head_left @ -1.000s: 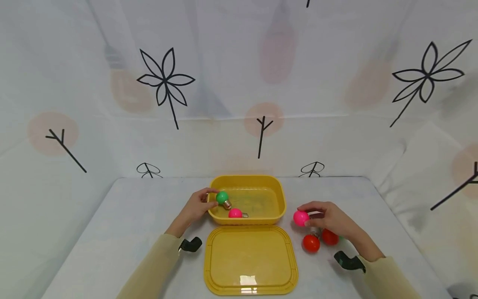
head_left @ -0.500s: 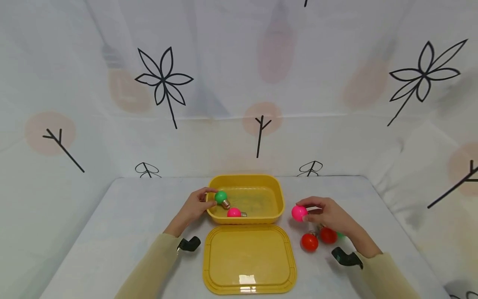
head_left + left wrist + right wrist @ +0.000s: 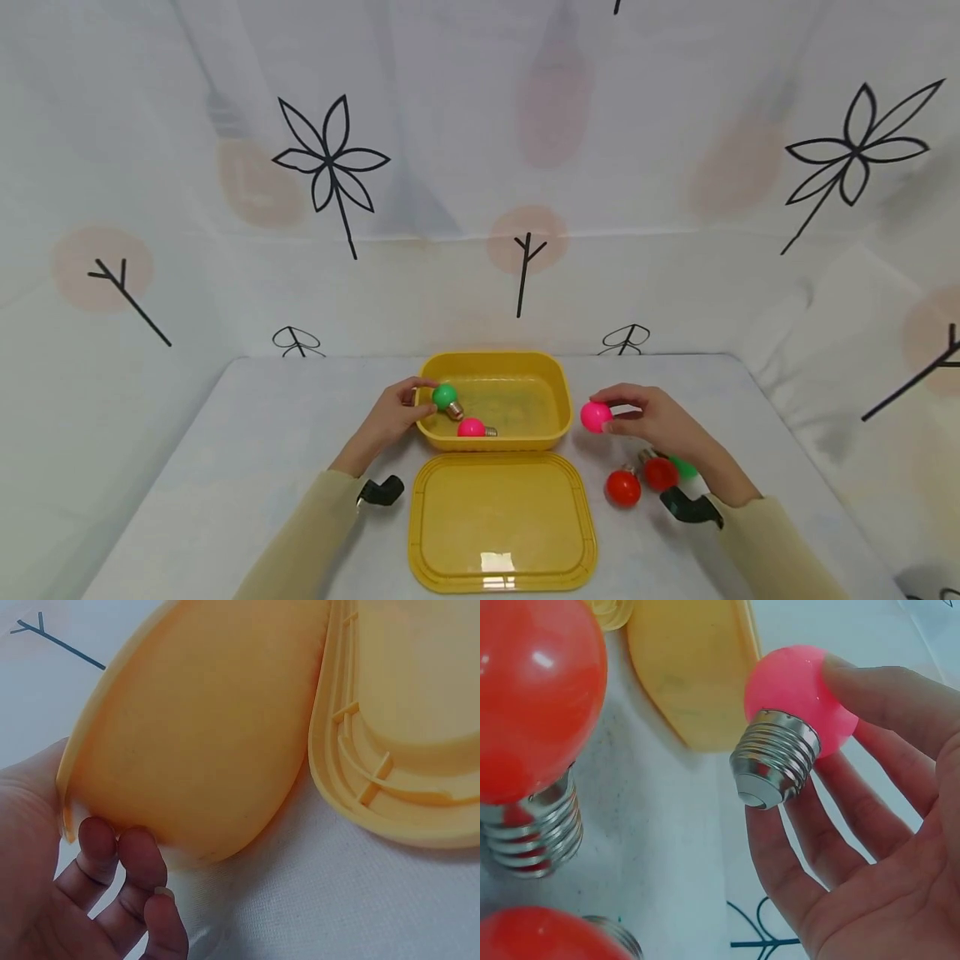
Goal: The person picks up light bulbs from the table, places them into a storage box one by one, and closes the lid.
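Observation:
My right hand (image 3: 647, 418) pinches a pink light bulb (image 3: 596, 417) by its round glass, just right of the yellow box (image 3: 561, 429). In the right wrist view the silver screw base of that pink bulb (image 3: 799, 712) points down and toward the camera. My left hand (image 3: 390, 417) grips the box's left rim, with fingers curled against the outer wall (image 3: 195, 735) in the left wrist view. Inside the box lie a green bulb (image 3: 445, 396) near the left hand and another pink bulb (image 3: 471, 427) by the front wall.
A flat yellow lid (image 3: 502, 521) lies in front of the box. Right of it on the white table are a red bulb (image 3: 623, 488), a second red bulb (image 3: 662, 474) and a green one (image 3: 684, 468), partly hidden. A patterned white cloth (image 3: 450, 292) stands behind.
My right hand has moved up and left with the pink bulb, toward the box, uncovering more of the bulbs below it. The left hand has stayed on the rim.

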`<state>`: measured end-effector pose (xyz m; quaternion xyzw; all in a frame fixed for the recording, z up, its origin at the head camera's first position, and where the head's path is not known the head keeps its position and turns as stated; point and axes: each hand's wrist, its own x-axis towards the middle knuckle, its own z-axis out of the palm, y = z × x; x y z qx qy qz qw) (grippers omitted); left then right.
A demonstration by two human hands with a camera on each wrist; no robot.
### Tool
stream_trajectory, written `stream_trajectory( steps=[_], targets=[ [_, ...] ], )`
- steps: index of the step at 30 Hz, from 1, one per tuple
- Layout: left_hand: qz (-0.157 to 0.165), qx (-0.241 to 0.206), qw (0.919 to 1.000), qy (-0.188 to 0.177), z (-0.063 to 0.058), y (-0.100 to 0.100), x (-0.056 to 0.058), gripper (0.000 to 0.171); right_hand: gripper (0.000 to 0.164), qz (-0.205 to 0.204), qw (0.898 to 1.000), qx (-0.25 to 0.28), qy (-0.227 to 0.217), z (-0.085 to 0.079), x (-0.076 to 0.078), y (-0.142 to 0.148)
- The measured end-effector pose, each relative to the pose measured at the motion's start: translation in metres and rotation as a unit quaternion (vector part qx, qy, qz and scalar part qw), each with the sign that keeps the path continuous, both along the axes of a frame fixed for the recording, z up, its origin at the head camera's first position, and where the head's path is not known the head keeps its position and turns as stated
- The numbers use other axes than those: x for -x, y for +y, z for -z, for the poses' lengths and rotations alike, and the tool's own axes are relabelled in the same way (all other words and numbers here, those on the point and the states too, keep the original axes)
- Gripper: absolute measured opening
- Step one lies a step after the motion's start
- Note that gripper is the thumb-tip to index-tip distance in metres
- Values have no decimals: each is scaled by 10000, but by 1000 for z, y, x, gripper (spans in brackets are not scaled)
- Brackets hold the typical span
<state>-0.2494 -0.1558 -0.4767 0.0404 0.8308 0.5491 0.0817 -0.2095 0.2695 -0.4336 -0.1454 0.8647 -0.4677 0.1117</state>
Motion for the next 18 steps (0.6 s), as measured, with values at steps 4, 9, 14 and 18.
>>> stream_trajectory(
  steps=[4,9,14,18],
  targets=[
    [33,-66,10000,12,-1,0,0,36,45,56,10000,78,-21,-1,1,-3],
    [31,-28,10000,29,0,0,0,36,41,63,9997,223,9,-2,1,-8],
    [-26,26,10000,20,-1,0,-1,35,42,58,9996,256,136,-3,4,-13],
    [-28,28,10000,14,-1,1,-1,35,43,44,9993,302,219,-5,6,-17]
  ],
)
